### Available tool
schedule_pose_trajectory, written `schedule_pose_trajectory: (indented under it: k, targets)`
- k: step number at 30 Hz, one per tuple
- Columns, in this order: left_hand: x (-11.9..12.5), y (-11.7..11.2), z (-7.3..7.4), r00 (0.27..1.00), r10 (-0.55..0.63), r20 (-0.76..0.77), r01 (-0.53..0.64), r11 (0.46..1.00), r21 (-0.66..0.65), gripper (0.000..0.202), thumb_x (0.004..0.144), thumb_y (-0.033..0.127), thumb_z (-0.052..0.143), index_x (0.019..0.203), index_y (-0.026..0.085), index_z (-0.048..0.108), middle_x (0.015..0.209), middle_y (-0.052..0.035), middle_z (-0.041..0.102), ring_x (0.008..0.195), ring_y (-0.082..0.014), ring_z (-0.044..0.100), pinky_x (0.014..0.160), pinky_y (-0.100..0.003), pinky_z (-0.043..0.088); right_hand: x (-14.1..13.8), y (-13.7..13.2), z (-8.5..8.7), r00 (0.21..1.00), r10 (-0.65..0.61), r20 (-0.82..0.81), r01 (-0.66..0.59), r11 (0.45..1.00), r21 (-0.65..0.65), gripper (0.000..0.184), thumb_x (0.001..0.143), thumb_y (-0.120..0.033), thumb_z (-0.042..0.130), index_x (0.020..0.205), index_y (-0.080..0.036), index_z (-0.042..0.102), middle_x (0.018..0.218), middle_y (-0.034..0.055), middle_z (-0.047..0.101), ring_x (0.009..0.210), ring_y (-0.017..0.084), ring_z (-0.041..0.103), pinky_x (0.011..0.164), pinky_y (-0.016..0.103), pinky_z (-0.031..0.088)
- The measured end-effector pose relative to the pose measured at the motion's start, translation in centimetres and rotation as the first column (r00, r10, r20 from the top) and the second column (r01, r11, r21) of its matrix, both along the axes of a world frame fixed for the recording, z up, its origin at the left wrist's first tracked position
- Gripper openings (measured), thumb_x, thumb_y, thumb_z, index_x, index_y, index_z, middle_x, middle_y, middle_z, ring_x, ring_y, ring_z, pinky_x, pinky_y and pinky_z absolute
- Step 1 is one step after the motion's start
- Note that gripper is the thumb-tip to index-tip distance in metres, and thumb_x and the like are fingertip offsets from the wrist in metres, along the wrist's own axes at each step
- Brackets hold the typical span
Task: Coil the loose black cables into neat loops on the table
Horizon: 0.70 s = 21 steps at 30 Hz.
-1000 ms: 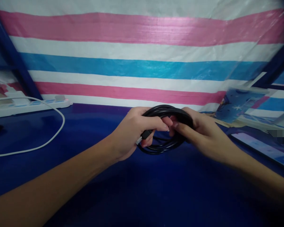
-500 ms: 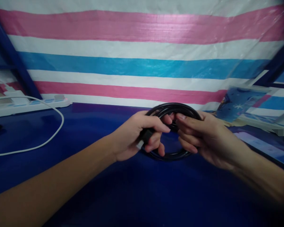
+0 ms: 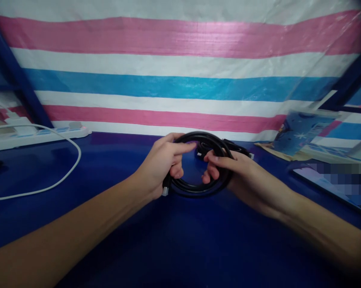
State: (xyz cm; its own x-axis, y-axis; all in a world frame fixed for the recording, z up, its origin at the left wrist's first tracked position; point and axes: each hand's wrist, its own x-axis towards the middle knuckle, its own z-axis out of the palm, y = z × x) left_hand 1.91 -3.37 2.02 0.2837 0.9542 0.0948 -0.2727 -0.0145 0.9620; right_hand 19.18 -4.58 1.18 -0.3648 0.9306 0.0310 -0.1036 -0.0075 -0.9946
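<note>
- Left hand [image 3: 164, 160] first: it's half curled round the left side of the coil, one digit reaching straight into the ring, the others bent under.
- Over to the right hand [image 3: 237, 166], loosely closed on the opposite side, thumb laid over the strands, fingertips showing inside the loop.
- Between them, the coiled black cable [image 3: 198, 135]: smooth, glossy, rounded strands stacked in a near-circular ring, held up in front; whether its lower edge touches the table I can't tell.
- Low by the left palm, its connector [image 3: 166, 185] pokes down, a dark block with a flat, silvery metal tip.
- Just behind the ring, a second black cable [image 3: 209, 144] lies bundled, pale metal ends peeking out.
- Underneath, the table [image 3: 168, 244], deep blue with a soft sheen.
- Out left, a thin white cord [image 3: 80, 154] bows in a wide curve near a white plastic power strip [image 3: 65, 132].
- Out right, a phone [image 3: 314, 176] lies flat, partly pixelated, with a shiny blue packet [image 3: 300, 132] propped behind.
- And at the back, the crinkled plastic sheet [image 3: 180, 86], striped pink, white and blue.
</note>
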Motion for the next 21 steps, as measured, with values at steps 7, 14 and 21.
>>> schedule_pose_trajectory:
  k: [7, 14, 21]
  targets:
    - [0.3, -0.1, -0.3, 0.978, -0.124, 0.165, 0.141, 0.985, -0.099, 0.001, 0.085, 0.016, 0.053, 0.084, 0.016, 0.053, 0.045, 0.0087, 0.036, 0.038, -0.0057, 0.043, 0.048, -0.021, 0.048, -0.5, -0.3, 0.4, 0.964, -0.082, -0.253, 0.081, 0.997, -0.014, 0.013, 0.086, -0.024, 0.062, 0.078, -0.013, 0.061, 0.047, -0.0084, 0.036, 0.038, 0.003, 0.042, 0.053, 0.021, 0.052]
    - [-0.2, -0.6, 0.5, 0.922, -0.387, -0.014, 0.381, 0.913, -0.146, 0.005, 0.076, 0.012, 0.057, 0.08, 0.015, 0.057, 0.049, 0.0074, 0.037, 0.033, -0.0018, 0.03, 0.032, -0.014, 0.031, 0.4, -0.6, 0.8, 0.991, 0.125, -0.057, -0.132, 0.98, -0.147, 0.011, 0.082, -0.021, 0.066, 0.076, -0.016, 0.058, 0.046, -0.0111, 0.029, 0.032, 0.0, 0.022, 0.035, 0.016, 0.042]
    - [0.1, -0.1, 0.4, 0.997, -0.073, -0.037, 0.072, 0.997, -0.021, 0.032, 0.075, 0.007, 0.056, 0.105, 0.016, 0.056, 0.043, 0.0116, 0.027, 0.031, -0.0025, 0.018, 0.03, -0.015, 0.019, -0.2, 0.0, -0.6, 0.985, 0.097, -0.146, -0.112, 0.988, -0.103, 0.006, 0.083, -0.018, 0.063, 0.088, -0.017, 0.059, 0.052, -0.0063, 0.047, 0.046, 0.006, 0.051, 0.056, 0.021, 0.053]
